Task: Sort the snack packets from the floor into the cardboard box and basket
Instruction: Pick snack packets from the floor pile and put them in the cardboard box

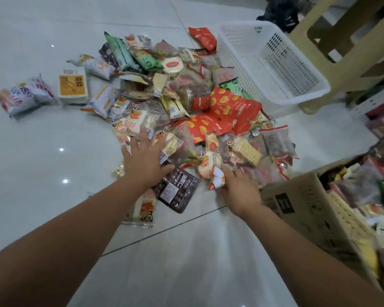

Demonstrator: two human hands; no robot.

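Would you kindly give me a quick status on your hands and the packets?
Left hand open over clear-wrapped packets. Right hand grips small white-and-orange packet. Pile on floor beside white plastic basket; brown cardboard box part filled.

head view: worn on the person's head, wide-angle
facing: forward and down at the floor [42, 151]
nearness: close above the snack packets [231, 107]

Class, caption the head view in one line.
Left hand open over snack pile, right hand pinching a packet beside the box; basket empty.
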